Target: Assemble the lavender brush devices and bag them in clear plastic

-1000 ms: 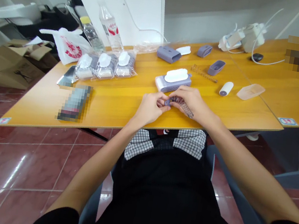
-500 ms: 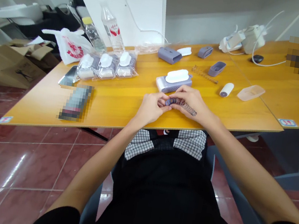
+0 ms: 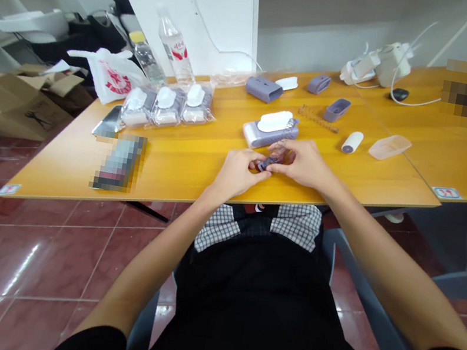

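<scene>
Near the table's front edge my left hand (image 3: 238, 171) is closed, thumb and fingers pinching a small dark purple part (image 3: 266, 163). My right hand (image 3: 305, 162) is closed on a coil spring (image 3: 281, 151) that meets this part; the fingers hide some of the spring. Its coils point up and away from me, partly blurred. Just beyond the hands lies a purple case with a white end (image 3: 262, 137), a white oval piece (image 3: 275, 121) on top of it. A second coil spring (image 3: 317, 119) lies loose behind my right hand.
Purple shells (image 3: 264, 89), a purple cup (image 3: 337, 110), a white roller (image 3: 352, 142) and a clear tray (image 3: 390, 147) lie at the back and right. Bagged units (image 3: 165, 107), bottles (image 3: 176, 49) and a plastic bag (image 3: 113, 76) stand left. A computer mouse (image 3: 399, 94) sits far right.
The spring has swung from pointing right towards me to pointing up and away. My right hand's fingers have shifted around it; both hands remain at about the same place.
</scene>
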A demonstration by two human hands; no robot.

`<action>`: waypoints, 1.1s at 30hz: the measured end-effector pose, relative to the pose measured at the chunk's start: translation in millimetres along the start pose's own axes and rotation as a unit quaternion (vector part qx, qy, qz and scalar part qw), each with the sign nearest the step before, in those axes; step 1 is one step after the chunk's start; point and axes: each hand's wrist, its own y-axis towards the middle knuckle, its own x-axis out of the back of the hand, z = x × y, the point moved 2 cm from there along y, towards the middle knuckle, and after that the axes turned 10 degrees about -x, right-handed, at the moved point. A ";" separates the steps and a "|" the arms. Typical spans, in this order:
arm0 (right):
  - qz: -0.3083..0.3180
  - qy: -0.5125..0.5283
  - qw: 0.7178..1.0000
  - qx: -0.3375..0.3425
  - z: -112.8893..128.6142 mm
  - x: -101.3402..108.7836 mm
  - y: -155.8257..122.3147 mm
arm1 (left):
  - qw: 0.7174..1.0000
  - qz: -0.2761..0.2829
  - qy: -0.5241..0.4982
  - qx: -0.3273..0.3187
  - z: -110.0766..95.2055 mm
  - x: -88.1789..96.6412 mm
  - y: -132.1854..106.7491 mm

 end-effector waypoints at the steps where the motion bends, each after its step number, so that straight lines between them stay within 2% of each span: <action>1: 0.009 0.007 1.000 -0.001 -0.8 -0.3 -0.1 | 1.000 0.001 0.008 -0.005 0.3 0.1 0.2; 6: 0.050 0.045 0.998 -0.003 -4.6 -0.5 1.4 | 1.000 0.011 -0.002 0.001 4.2 -0.5 0.7; 11: 0.074 0.035 0.997 -0.002 -5.2 9.0 2.6 | 0.998 -0.022 -0.042 0.039 8.4 -1.7 0.1; 19: 0.049 0.018 0.998 -0.016 -15.6 27.9 3.0 | 0.998 -0.023 -0.046 0.040 8.9 -3.7 -0.5; 23: 0.057 0.019 0.998 -0.019 -14.2 26.5 2.8 | 0.998 -0.020 -0.042 0.031 9.9 -4.6 -0.6; 33: 0.103 0.094 0.987 -0.083 -24.3 21.2 1.2 | 0.999 -0.020 -0.041 0.029 11.7 -6.1 0.1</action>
